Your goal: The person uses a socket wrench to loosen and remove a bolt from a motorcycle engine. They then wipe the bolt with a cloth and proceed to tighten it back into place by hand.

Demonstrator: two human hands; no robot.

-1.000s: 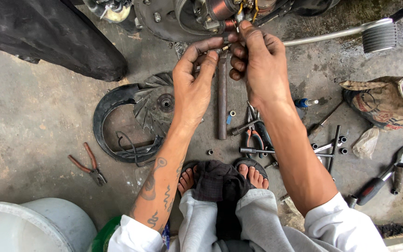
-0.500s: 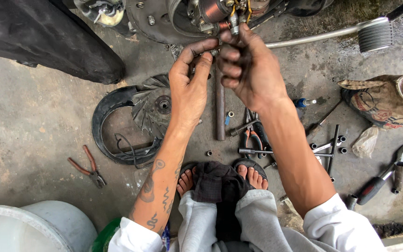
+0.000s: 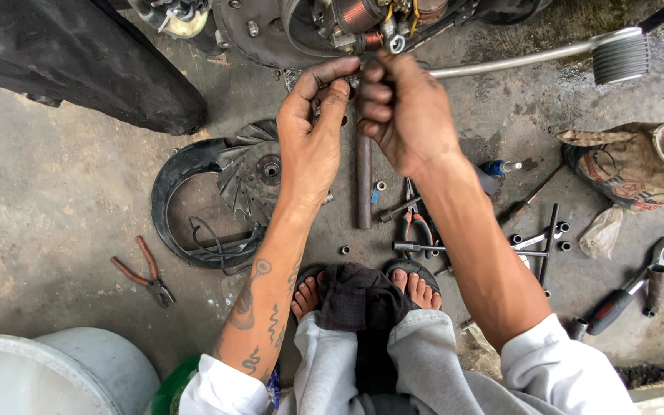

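Both hands up near engine casing (image 3: 270,34) w/ copper coil (image 3: 356,14) at top of view. Left hand (image 3: 313,131) palm down, thumb & forefinger pinched together on something small & dark by the right hand; too small to tell what. Right hand (image 3: 405,107) curled into loose fist, fingers (image 3: 372,92) closed round same spot, touching left fingertips just below coil wiring. Directly beneath hands: rusty metal rod (image 3: 363,180) lying upright-in-frame on concrete floor (image 3: 55,200). Left of rod, under left wrist: grey fan impeller (image 3: 251,173) sitting in black curved cover (image 3: 174,192). Red-handled pliers (image 3: 144,270) further left, well apart. Right of rod: second pliers (image 3: 413,227), T-handle wrench (image 3: 424,247), loose sockets, ratchet w/ red-black grip (image 3: 624,296) far right. Chrome kick lever (image 3: 547,55) w/ ribbed pedal upper right. Worn boot (image 3: 639,165) at right edge. Sandalled feet (image 3: 366,284) bottom centre, dark rag between. White bucket (image 3: 55,376) bottom left.
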